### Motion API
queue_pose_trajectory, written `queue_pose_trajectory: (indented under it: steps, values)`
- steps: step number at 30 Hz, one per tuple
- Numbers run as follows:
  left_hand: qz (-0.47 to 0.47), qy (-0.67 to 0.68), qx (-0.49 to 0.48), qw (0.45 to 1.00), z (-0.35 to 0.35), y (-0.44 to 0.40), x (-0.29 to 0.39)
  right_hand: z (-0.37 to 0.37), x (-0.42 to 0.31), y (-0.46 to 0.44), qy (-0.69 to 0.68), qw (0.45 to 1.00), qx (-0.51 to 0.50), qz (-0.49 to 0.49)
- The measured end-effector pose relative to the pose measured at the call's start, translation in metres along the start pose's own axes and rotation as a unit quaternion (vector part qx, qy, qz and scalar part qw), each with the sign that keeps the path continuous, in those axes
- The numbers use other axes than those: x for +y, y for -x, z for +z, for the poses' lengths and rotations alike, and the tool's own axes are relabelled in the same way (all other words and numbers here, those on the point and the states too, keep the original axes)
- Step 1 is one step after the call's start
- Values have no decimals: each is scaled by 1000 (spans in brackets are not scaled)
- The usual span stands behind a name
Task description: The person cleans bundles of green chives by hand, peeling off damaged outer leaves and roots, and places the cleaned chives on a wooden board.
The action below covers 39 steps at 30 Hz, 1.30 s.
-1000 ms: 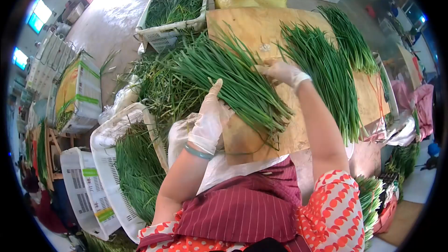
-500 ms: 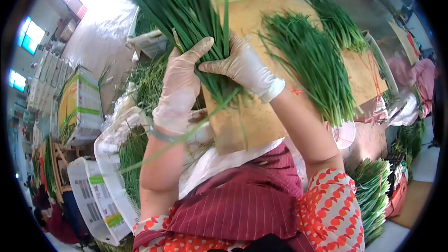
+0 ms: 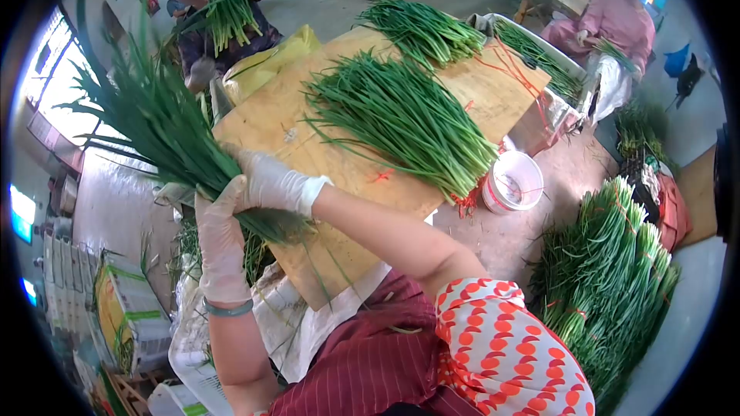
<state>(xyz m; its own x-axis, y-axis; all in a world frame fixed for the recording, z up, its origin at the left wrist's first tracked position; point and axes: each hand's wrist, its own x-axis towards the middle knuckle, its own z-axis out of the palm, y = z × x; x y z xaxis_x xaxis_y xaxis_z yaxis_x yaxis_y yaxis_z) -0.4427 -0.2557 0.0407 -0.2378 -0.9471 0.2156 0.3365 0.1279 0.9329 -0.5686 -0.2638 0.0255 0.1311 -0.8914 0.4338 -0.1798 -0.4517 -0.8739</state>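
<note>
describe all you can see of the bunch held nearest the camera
The bunch is long, narrow green leaves, with no tie visible. The left grip and right grip hold its lower part. It slants, leaves fanning up toward the picture's left edge; its blurred lower ends reach over the board, but whether they touch it is unclear.

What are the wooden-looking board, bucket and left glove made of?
Board: probably plywood, dull; tan, mottled, flat sheet. Bucket: likely plastic, smooth; pale, thin-walled. Left glove: probably thin latex or similar, matte; close-fitting, wrinkled. Exact polymer unclear.
</note>
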Motion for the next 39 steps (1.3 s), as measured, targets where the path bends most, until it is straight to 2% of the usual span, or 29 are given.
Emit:
queue_pose_trajectory:
  steps: [5, 7, 8, 9, 11, 12, 13, 14, 15, 17, 18, 19, 20, 21, 22, 23, 25, 26, 28, 30, 31, 32, 33, 35, 36, 37, 38, 39]
  values:
    - [69, 7, 8, 998, 23, 18, 12, -3, -22, 24, 54, 995, 64, -48]
    - [-17, -69, 15, 997, 20, 10, 9, -1, 4, 22, 69, 991, 106, -45]
    - [33, -107, 5, 994, 22, 9, 16, -2, 3, 19, 77, 989, 111, -53]
    - [37, -105, 1, 994, 25, 11, 25, 1, 3, 19, 52, 990, 113, -71]
    - [101, -66, 18, 993, 32, 18, 40, 14, 3, 22, 29, 989, 114, -87]
    - [102, -100, 37, 989, 30, 14, 38, 25, 1, 22, 93, 987, 116, -67]
    - [102, -96, 38, 989, 31, 9, 40, 31, -5, 23, 158, 980, 115, -48]
    - [82, -120, 67, 987, 33, 1, 43, 35, -11, 22, 158, 983, 89, 1]
    - [57, -146, 96, 983, 31, -4, 45, 37, -15, 24, 158, 984, 88, 2]
    - [58, -150, 118, 980, 16, -12, 48, 30, -33, 25, 240, 969, 50, -13]
    - [25, -80, 112, 990, 10, -13, 52, 29, -36, 23, 233, 971, 42, -13]
    - [-6, -8, 107, 994, 1, -15, 56, 26, -39, 18, 239, 957, 115, -113]
    - [0, -6, 73, 997, -13, -19, 59, 21, -41, 12, 240, 929, 188, -211]
    - [-2, -11, 86, 996, -20, -18, 63, 17, -42, 8, 230, 933, 180, -209]
    - [27, 41, 64, 997, -23, -17, 76, 12, -43, 2, 155, 972, 56, -169]
    - [58, 87, 45, 993, -31, -14, 89, 13, -43, -2, 71, 987, -73, -128]
    - [56, 170, 45, 983, -59, -15, 115, 19, -29, -3, -47, 976, -198, -80]
    - [89, 174, 35, 980, -88, -22, 123, 14, -35, 3, 27, 978, -201, -49]
    - [119, 218, 22, 968, -128, -20, 138, 32, 13, 7, -65, 970, -233, -27]
    - [137, 225, 40, 964, -167, -16, 144, 43, 18, 14, -32, 980, -186, 58]
    - [156, 236, 30, 959, -184, -12, 142, 50, 17, 15, -43, 976, -206, 57]
    - [177, 247, 14, 953, -196, -7, 144, 55, 15, 12, -112, 967, -197, 113]
    - [183, 241, 29, 953, -208, 0, 145, 62, 16, 8, -178, 951, -185, 172]
    - [125, 173, 106, 971, -224, 16, 146, 76, 29, 1, -201, 947, -202, 151]
    - [80, 176, 167, 967, -227, 26, 144, 77, 29, -1, -371, 898, -165, 170]
    - [82, 173, 180, 965, -238, 37, 140, 79, 28, -5, -527, 820, -121, 187]
    - [43, 180, 157, 970, -249, 49, 133, 81, 21, -12, -312, 934, -92, 150]
    - [1, 187, 132, 973, -258, 59, 130, 89, 24, -18, -317, 930, -101, 154]
